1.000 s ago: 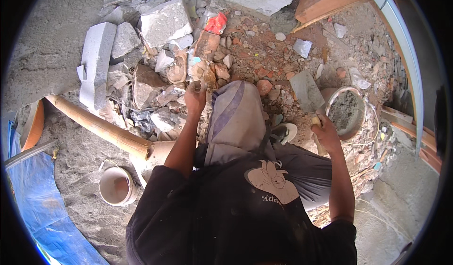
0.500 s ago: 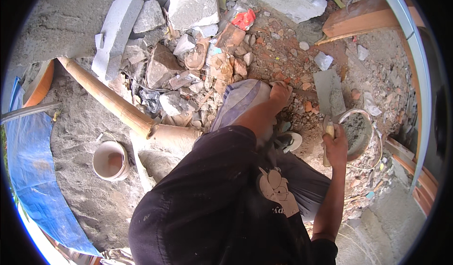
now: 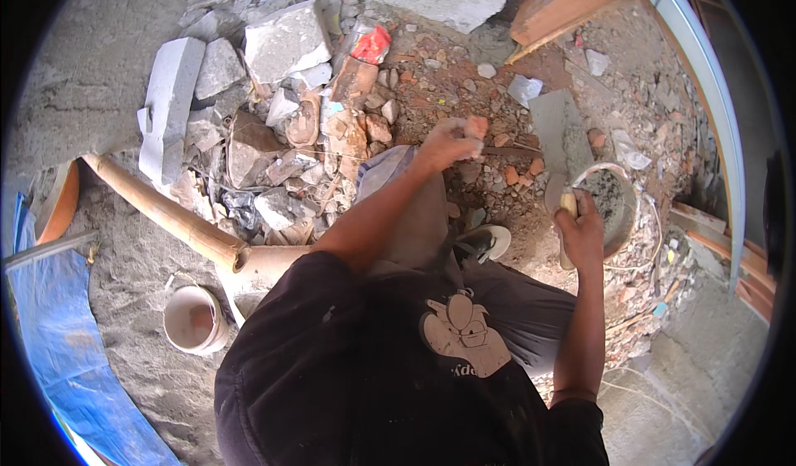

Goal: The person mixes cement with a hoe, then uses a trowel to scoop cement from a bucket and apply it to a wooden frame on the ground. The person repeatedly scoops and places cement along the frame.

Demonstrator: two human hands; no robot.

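Observation:
My left hand is raised over the rubble in front of my knee. Its fingers are closed around a reddish brick piece, slightly blurred. In my right hand is a trowel, its pale wooden handle upright in the fist and its grey blade partly hidden. Just right of that hand stands a bucket holding grey wet mortar. A flat grey slab smeared with mortar lies beyond the trowel.
Broken concrete and stones are heaped at the left, beside a bamboo pole. A small white bucket stands near a blue tarp. Wooden beams and a curved metal edge border the right side.
My left hand has lifted off the rubble by my knee and moved left, with a brick piece now showing in its fingers. My right hand still grips the trowel beside the bucket. The view has shifted.

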